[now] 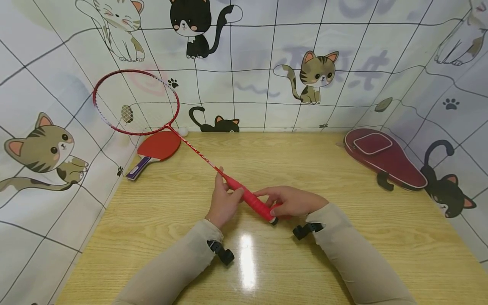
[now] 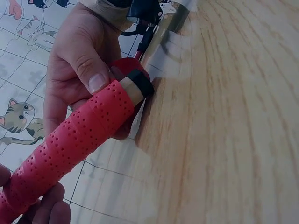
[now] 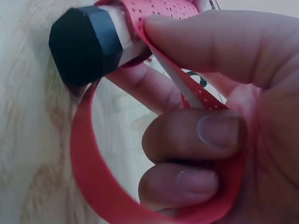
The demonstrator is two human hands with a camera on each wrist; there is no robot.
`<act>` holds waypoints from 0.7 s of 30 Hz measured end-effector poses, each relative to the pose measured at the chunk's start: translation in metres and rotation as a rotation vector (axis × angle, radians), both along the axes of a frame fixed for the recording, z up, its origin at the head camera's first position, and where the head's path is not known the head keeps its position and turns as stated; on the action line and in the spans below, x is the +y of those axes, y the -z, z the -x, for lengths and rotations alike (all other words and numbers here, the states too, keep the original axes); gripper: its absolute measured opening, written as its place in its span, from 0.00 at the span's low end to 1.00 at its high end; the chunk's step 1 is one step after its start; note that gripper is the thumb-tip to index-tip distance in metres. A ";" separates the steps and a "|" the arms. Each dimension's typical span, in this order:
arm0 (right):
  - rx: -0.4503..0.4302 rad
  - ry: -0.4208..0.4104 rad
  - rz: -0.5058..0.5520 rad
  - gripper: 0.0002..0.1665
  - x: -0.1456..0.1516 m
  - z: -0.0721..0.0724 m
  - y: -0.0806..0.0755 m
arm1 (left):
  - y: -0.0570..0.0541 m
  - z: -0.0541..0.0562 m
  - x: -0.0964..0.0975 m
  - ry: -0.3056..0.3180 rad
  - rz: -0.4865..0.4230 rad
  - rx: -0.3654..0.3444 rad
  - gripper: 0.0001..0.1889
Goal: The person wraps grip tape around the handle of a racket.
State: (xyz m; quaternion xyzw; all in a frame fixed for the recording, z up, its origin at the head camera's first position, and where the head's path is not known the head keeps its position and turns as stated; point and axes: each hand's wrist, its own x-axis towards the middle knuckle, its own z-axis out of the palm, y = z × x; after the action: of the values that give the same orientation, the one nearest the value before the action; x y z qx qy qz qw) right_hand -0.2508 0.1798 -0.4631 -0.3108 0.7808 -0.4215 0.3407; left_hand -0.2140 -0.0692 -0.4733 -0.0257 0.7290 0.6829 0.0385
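A red badminton racket lies slanted over the wooden table, head at the far left. Its handle carries red perforated grip tape and ends in a black butt cap. My left hand grips the handle's upper part. My right hand is at the butt end, pinching a loose loop of the red grip tape that hangs off the handle; bare wood shows just above the cap.
A red table tennis paddle lies under the racket shaft at the far left. A dark red paddle case sits at the far right. Cat-print cloth walls close in the table on three sides.
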 end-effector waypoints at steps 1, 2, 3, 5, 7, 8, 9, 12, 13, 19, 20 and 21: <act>-0.006 0.004 0.005 0.41 0.000 0.000 0.000 | 0.000 0.000 0.000 0.004 0.005 0.005 0.50; -0.011 0.009 0.006 0.41 0.000 0.000 0.001 | 0.000 0.000 0.000 0.006 0.012 0.009 0.51; -0.010 0.014 0.005 0.41 -0.001 0.000 0.001 | 0.000 -0.001 -0.001 0.009 0.022 0.016 0.51; -0.003 0.019 -0.001 0.41 -0.001 -0.001 0.001 | 0.000 -0.001 -0.001 0.014 0.041 0.023 0.52; -0.006 0.021 -0.006 0.40 -0.001 -0.001 0.000 | 0.001 -0.001 -0.001 0.012 0.042 0.020 0.53; -0.008 0.022 -0.009 0.40 -0.001 -0.001 0.000 | 0.001 -0.001 -0.001 0.012 0.041 0.018 0.53; -0.008 0.022 -0.011 0.40 -0.001 -0.001 0.000 | 0.001 -0.001 -0.001 0.011 0.037 0.015 0.53; -0.021 0.016 -0.005 0.41 0.000 -0.001 0.000 | 0.001 -0.001 -0.001 0.009 0.024 0.011 0.52; -0.024 0.013 -0.003 0.41 0.000 -0.001 0.000 | 0.001 -0.001 -0.001 0.007 0.021 0.012 0.52; -0.019 -0.007 0.009 0.42 0.000 0.000 -0.001 | 0.000 0.000 -0.001 0.002 0.001 0.006 0.52; -0.016 -0.005 0.010 0.42 -0.001 -0.001 -0.001 | 0.000 0.000 -0.001 0.003 0.001 0.003 0.52; -0.016 -0.003 0.012 0.42 -0.001 -0.001 -0.001 | 0.000 0.000 -0.001 0.004 0.006 0.002 0.52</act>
State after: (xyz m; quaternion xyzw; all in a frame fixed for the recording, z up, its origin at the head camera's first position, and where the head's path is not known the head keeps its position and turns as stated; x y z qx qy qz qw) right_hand -0.2497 0.1786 -0.4619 -0.3105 0.7750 -0.4283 0.3457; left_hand -0.2144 -0.0707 -0.4730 -0.0237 0.7312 0.6807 0.0388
